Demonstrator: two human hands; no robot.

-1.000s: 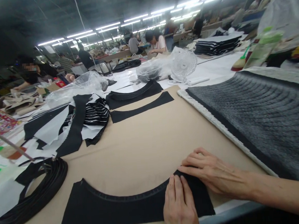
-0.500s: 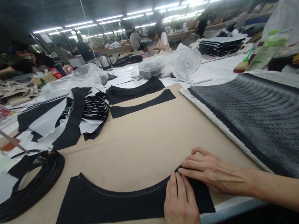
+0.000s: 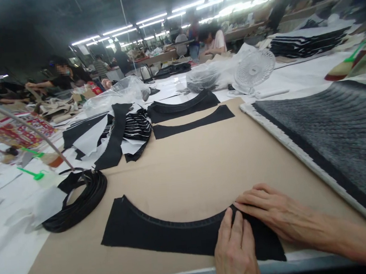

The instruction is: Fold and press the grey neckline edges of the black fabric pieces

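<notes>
A curved black fabric piece (image 3: 165,235) with a stitched inner edge lies flat on tan paper (image 3: 204,165) at the table's near edge. My left hand (image 3: 236,251) rests flat on its right end, fingers stretched out and together. My right hand (image 3: 274,214) lies beside it, fingers extended, their tips pressing the same end of the fabric near the inner curve. Neither hand grips anything.
A coil of black trim (image 3: 77,200) lies left of the piece. Black and striped cut pieces (image 3: 122,133) and two more curved black pieces (image 3: 187,115) lie farther back. A thick grey stack of fabric (image 3: 337,125) fills the right. A small white fan (image 3: 254,70) and other workers stand beyond.
The camera has turned left, shifting everything rightward in view. Both hands stay pressed on the fabric's right end in nearly the same pose.
</notes>
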